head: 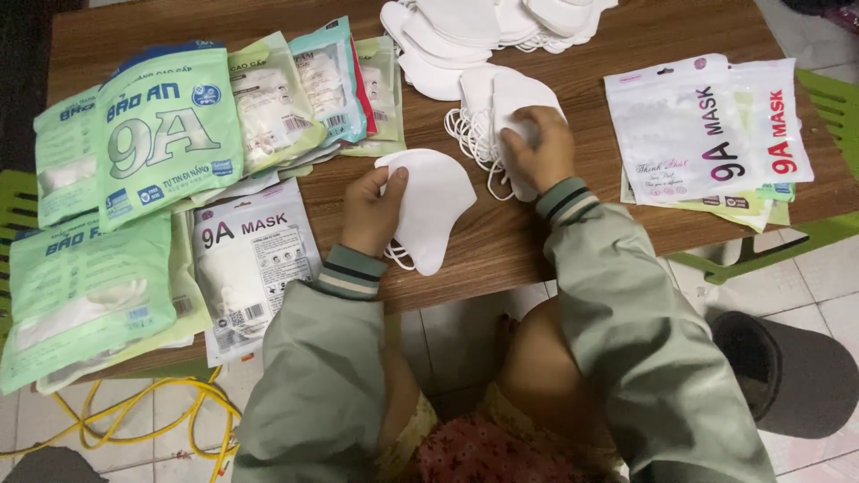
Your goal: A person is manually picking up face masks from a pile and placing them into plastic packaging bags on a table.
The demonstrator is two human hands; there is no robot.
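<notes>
The left hand (374, 207) has its grip closed on a white face mask (428, 207), thumb on top of the mask's left edge and the other fingers tucked beneath it; the mask spreads to the right of the hand and hangs slightly past the near edge of the tabletop (537, 234), its ear loops dangling just below the wrist. The right hand (540, 148) is a little further back and to the right, fingers curled down and pressing on the top mask of a small stack of masks (501, 112), gripping it at its near end; the loops of that stack spill out to the left, between the two hands. Beyond this stack, at the far edge of the tabletop, lies a larger pile of loose white masks (474, 31). To the left of the left hand sit green packets (165, 130) and white packets (250, 264) of masks, overlapping one another. To the right of the right hand is a neat pile of white empty pouches (698, 134). Both arms wear grey-green sleeves with striped cuffs. A yellow cable (148, 416) lies on the tiled floor at lower left, and a dark round stool (787, 376) stands at lower right.
</notes>
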